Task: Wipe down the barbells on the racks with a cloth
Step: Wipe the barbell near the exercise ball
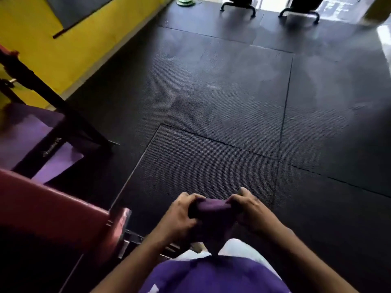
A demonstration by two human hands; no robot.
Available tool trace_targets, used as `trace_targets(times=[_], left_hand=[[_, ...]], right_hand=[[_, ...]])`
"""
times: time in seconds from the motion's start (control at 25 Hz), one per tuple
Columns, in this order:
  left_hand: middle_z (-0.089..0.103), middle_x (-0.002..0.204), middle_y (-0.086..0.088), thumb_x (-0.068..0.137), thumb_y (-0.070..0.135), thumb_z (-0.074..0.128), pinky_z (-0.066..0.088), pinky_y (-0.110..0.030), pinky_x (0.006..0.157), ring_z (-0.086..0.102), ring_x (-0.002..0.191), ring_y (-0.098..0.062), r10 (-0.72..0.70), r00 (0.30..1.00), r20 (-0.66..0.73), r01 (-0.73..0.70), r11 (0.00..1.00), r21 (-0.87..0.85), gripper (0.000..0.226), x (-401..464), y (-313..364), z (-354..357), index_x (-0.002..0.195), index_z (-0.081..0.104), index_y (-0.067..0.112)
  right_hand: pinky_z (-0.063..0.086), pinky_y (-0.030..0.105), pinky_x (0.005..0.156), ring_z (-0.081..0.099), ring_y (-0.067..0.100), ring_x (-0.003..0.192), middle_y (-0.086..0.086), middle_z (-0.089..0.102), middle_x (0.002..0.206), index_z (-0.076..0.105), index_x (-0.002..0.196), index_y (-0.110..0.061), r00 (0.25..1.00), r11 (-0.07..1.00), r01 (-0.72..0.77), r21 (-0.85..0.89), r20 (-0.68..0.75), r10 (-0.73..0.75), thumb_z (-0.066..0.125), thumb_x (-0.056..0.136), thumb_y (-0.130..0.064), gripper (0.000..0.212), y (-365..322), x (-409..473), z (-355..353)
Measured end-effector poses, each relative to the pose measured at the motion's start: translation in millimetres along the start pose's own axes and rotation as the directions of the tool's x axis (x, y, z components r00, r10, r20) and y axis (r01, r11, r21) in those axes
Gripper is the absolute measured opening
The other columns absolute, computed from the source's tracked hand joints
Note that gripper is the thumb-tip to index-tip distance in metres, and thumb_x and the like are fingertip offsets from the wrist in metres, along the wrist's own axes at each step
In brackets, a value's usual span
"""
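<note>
both hands hold a purple cloth (208,208) in front of the body, low in the view and above the black rubber floor mats (222,102). the left hand (179,212) has its fingers curled tight around the cloth's left end, and the right hand (249,208) has its fingers closed around the right end, so the cloth bunches between them with a fold hanging down toward the purple shirt (211,275). to the left, just beside the left forearm, stands a red padded bench (53,208), and further back a dark slanted frame (53,96) rises over a purple pad (27,132). a yellow wall (74,45) runs along the left side. no barbell can be made out; the picture is blurred.
</note>
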State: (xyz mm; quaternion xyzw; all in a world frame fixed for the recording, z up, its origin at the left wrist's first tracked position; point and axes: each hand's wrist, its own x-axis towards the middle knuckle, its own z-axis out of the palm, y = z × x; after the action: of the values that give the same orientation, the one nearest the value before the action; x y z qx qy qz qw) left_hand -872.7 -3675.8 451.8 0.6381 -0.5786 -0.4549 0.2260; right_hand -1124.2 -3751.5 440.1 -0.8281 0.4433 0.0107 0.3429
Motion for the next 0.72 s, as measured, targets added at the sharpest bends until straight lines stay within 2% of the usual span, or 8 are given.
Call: trace_targets(times=[0.12,0.28,0.32,0.4,0.48,0.52,0.6,0.72], left_hand=[[0.049,0.101,0.012,0.077,0.016,0.073,0.046,-0.021,0.083,0.056,0.095,-0.003,0.088,0.97,-0.228,-0.059,0.99,0.13,0.036,66.0,2.4,-46.7,0.105,0.068,0.038],[0.043,0.122,0.012,0.088,0.03,0.075,0.05,-0.028,0.088,0.055,0.107,-0.009,0.077,0.794,-0.604,-0.073,0.997,0.032,0.043,165.7,15.2,-101.3,0.126,0.057,0.04],[0.047,0.12,0.016,0.088,0.039,0.073,0.052,-0.025,0.082,0.058,0.101,-0.006,0.076,0.786,-0.614,-0.121,0.992,-0.033,0.043,190.2,21.4,-111.8,0.126,0.054,0.042],[0.055,0.115,0.022,0.08,0.057,0.072,0.052,-0.021,0.076,0.062,0.096,-0.004,0.07,0.849,-0.523,-0.168,0.975,-0.142,0.054,232.6,30.0,-130.9,0.128,0.047,0.046],[0.057,0.123,0.023,0.071,0.067,0.074,0.052,-0.026,0.086,0.061,0.105,0.0,0.058,0.9,-0.432,-0.1,0.992,-0.075,0.077,265.4,28.1,-155.1,0.136,0.036,0.049],[0.057,0.126,0.023,0.072,0.064,0.075,0.051,-0.028,0.089,0.06,0.109,-0.002,0.059,0.882,-0.467,-0.063,0.998,0.007,0.078,280.1,22.7,-171.2,0.137,0.033,0.05],[0.062,0.117,0.023,0.081,0.045,0.077,0.051,-0.026,0.087,0.063,0.101,-0.001,0.054,0.787,-0.615,-0.048,0.998,0.026,0.065,309.2,8.2,-219.7,0.13,0.036,0.05],[0.063,0.103,0.02,0.087,0.018,0.075,0.048,-0.014,0.081,0.063,0.09,0.004,0.106,0.673,-0.732,-0.097,0.994,0.055,0.047,335.1,-15.1,-299.0,0.114,0.048,0.044]], right_hand=[[0.048,0.031,0.077,0.047,0.01,0.089,-0.008,0.044,0.1,0.059,0.091,-0.029,0.989,0.997,0.015,0.074,-0.151,-0.004,0.058,0.081,-0.039,0.014,-7.6,68.4,-48.3],[0.049,0.027,0.054,0.054,0.005,0.06,-0.002,0.06,0.073,0.051,0.085,-0.023,0.986,0.932,-0.002,0.362,-0.156,0.063,0.066,0.085,-0.036,0.02,-39.7,185.8,-120.7],[0.049,0.025,0.052,0.057,0.005,0.059,0.0,0.064,0.074,0.051,0.089,-0.026,0.979,0.892,-0.017,0.451,-0.175,0.107,0.069,0.088,-0.028,0.018,-45.3,220.6,-135.9],[0.052,0.025,0.056,0.061,0.008,0.067,0.0,0.066,0.08,0.053,0.1,-0.032,0.968,0.766,-0.019,0.642,-0.181,0.175,0.068,0.09,-0.015,0.025,-57.8,289.8,-164.9],[0.055,0.028,0.056,0.059,0.014,0.078,0.004,0.061,0.088,0.059,0.107,-0.029,0.975,0.566,-0.032,0.824,-0.099,0.2,0.063,0.094,-0.008,0.026,-72.8,351.9,-190.2],[0.056,0.03,0.055,0.059,0.017,0.08,0.009,0.058,0.093,0.063,0.108,-0.02,0.98,0.448,-0.048,0.893,-0.046,0.196,0.061,0.095,-0.005,0.02,-81.9,378.1,-200.6],[0.057,0.03,0.054,0.065,0.018,0.078,0.017,0.058,0.099,0.067,0.105,-0.004,0.986,0.357,-0.099,0.929,0.043,0.161,0.061,0.096,-0.003,0.011,-104.3,434.1,-218.0],[0.059,0.031,0.061,0.07,0.021,0.079,0.02,0.065,0.101,0.07,0.11,-0.006,0.994,0.459,-0.1,0.883,0.108,0.011,0.072,0.089,-0.003,0.022,-134.6,512.0,-241.7]])
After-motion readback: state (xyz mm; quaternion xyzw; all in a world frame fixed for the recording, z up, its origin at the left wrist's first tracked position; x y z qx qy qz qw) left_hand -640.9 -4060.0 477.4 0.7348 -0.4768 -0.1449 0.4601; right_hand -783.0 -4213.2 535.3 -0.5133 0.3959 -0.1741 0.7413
